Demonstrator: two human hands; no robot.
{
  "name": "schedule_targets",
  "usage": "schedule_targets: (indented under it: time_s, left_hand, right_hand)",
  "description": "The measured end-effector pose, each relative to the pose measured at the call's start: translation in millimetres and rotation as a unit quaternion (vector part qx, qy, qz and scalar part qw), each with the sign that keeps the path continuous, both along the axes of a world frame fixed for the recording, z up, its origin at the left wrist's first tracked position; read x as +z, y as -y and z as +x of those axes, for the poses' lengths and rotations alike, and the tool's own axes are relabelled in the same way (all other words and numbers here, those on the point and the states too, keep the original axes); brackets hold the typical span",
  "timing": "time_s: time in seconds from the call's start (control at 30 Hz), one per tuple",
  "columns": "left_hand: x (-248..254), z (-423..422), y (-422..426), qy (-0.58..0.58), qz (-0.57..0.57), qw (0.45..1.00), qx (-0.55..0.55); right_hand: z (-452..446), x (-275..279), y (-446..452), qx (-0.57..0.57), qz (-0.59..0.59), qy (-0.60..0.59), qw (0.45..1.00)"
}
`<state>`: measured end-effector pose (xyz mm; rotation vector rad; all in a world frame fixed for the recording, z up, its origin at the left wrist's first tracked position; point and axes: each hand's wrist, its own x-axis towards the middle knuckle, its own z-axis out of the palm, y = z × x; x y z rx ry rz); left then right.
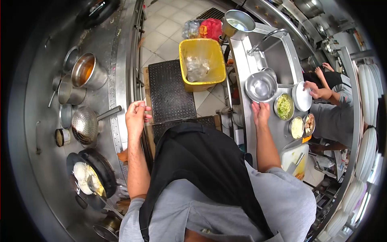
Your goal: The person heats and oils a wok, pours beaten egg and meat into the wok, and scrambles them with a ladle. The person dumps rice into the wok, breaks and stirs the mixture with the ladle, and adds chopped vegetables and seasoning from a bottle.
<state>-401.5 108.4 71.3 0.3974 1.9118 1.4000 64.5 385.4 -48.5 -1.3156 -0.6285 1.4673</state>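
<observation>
My right hand [262, 114] is at the near rim of a shiny metal bowl [261, 86] on the steel counter, its fingers gripping the edge. A second metal bowl [269, 73] shows partly behind it. Close by on the right are a bowl of shredded green vegetable [284, 107] and a stack of white plates [302, 97]. My left hand [137, 117] hangs over the edge of the cooking range, fingers loosely bent and apart, with nothing visible in them. Nearest to it is the handle of a perforated metal strainer [84, 126].
A yellow bin [221, 72] stands on the floor ahead, beside a black mat [171, 90]. A wok [96, 173] with white and yellow food and a pot of orange liquid [89, 71] sit left. A sink [276, 58] is right. A co-worker's hand [316, 90] reaches near the plates.
</observation>
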Motion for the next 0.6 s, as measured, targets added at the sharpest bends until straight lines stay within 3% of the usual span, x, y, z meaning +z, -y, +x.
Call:
schedule_targets:
  time_s: [0.07, 0.2, 0.23, 0.27, 0.33, 0.37, 0.4, 0.43, 0.5, 0.6]
  left_hand:
    - [-2, 8, 6, -0.006, -0.008, 1.0, 0.026]
    - [-2, 9, 57, -0.028, -0.005, 0.989, 0.148]
    - [-10, 3, 84, -0.1, -0.007, 0.98, 0.174]
    - [-16, -5, 121, -0.173, -0.018, 0.965, 0.198]
    - [1, -12, 210, -0.327, -0.207, 0.882, 0.269]
    - [-1, -15, 268, -0.363, -0.246, 0.837, 0.328]
    - [3, -8, 326, -0.363, -0.308, 0.797, 0.372]
    - [1, 0, 385, -0.366, -0.433, 0.721, 0.398]
    - [14, 36, 472, -0.267, -0.631, 0.625, 0.373]
    - [-22, 76, 553, -0.046, -0.683, 0.649, 0.331]
  right_hand:
    - [23, -7, 10, -0.043, -0.023, -0.037, 0.998]
    - [48, -36, 19, -0.025, -0.105, -0.114, 0.988]
    - [38, -28, 25, -0.02, -0.125, -0.074, 0.989]
    - [35, -32, 30, -0.002, -0.149, -0.092, 0.985]
    - [13, -35, 44, 0.045, -0.207, -0.028, 0.977]
    - [-15, -28, 57, 0.066, -0.232, 0.007, 0.971]
    - [-48, -30, 63, 0.145, -0.231, 0.04, 0.961]
    - [-75, -32, 71, 0.213, -0.226, 0.074, 0.948]
    - [-137, -32, 88, 0.311, -0.196, 0.117, 0.923]
    - [-265, -28, 127, 0.497, -0.085, 0.104, 0.857]
